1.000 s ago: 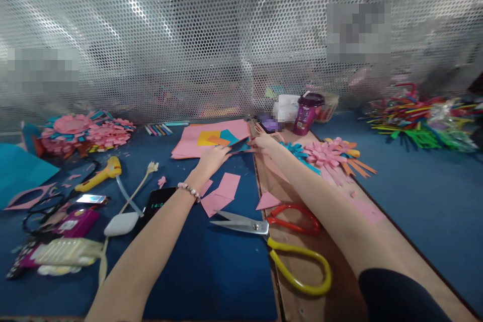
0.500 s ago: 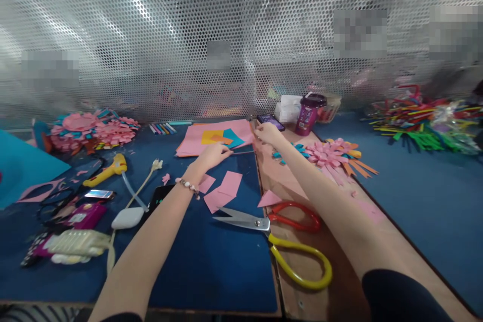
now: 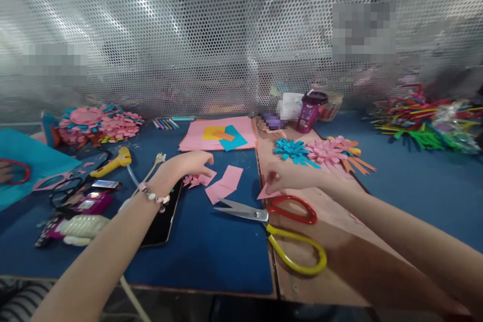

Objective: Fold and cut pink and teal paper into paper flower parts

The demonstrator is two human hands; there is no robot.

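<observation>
My left hand (image 3: 194,163) hovers over the blue mat with fingers curved and apart, nothing between them. Just below it, a small pink paper flower (image 3: 192,180) lies beside cut pink paper pieces (image 3: 230,178). My right hand (image 3: 285,177) has its fingers curled together on a pink paper triangle (image 3: 263,193) at the wooden strip's left edge; its fingertips partly cover the paper. In front of that hand lie large scissors (image 3: 256,215), blades spread, with one red and one yellow handle. Behind both hands, a stack of coloured paper (image 3: 192,136) carries yellow, orange and blue pieces.
Paper flowers (image 3: 290,150) and a purple cup (image 3: 307,113) sit at right. A yellow glue gun (image 3: 113,162), a black tablet or phone (image 3: 164,226) and cords lie left. At far left, another person's hand (image 3: 5,171) is by blue paper. A perforated metal panel (image 3: 211,70) stands behind.
My left hand has drawn back from the paper stack toward the left. My right hand has come down from the dark phone at the back to the pink triangle, uncovering the blue flower.
</observation>
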